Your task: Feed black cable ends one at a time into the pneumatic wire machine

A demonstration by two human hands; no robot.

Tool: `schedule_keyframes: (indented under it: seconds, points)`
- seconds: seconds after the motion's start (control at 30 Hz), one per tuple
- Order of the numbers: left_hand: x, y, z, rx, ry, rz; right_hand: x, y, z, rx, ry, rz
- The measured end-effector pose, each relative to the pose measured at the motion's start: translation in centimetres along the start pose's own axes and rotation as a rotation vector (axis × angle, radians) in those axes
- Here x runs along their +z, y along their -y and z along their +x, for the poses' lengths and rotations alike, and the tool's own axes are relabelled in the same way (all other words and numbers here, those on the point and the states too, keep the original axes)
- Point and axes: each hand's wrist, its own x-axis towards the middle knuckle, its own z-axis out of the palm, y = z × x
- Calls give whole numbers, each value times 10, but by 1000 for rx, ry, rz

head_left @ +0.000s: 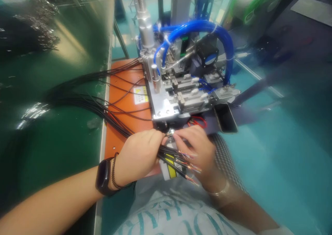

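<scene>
My left hand [141, 155] is closed round a bundle of black cables [118, 126], whose stripped ends with thin coloured and copper wires [190, 166] fan out below my fingers. My right hand [195, 146] is pinched at a small metal part [170, 132] at the front of the machine [166, 105]; what lies between its fingertips is too small to make out. Both hands' fingertips nearly meet there. Beneath the wire ends is a white and yellow label [171, 171].
An orange plate [126, 89] lies left of the machine, with cables crossing it from the green surface [75, 131]. Thick blue tubes [202, 25] arch over the machine. A phone [225, 118] rests at its right, near red wires [201, 121]. A green-rimmed spool [250, 3] stands behind.
</scene>
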Motion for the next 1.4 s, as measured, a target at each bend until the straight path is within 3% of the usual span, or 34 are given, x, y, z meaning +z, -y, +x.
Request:
schedule_keyframes:
  seconds: [0.1, 0.23, 0.43, 0.67, 0.87, 1.03, 1.4]
  points:
    - [1, 1, -2, 3, 6, 2, 3, -2, 0, 74, 100, 47]
    - [2, 1, -2, 11, 1, 38, 3, -7, 1, 168, 72, 114]
    - [2, 3, -1, 21, 142, -31, 3, -12, 3, 116, 91, 223]
    - [-7, 7, 2, 40, 260, -126, -1, -22, 6, 72, 279, 151]
    - [-2, 12, 5, 58, 150, -73, 0, -33, 7, 341, 347, 145]
    - [2, 11, 8, 63, 185, -38, -3, -34, 8, 570, 452, 353]
    - [4, 9, 6, 61, 234, 13, 4, -38, 10, 727, 415, 459]
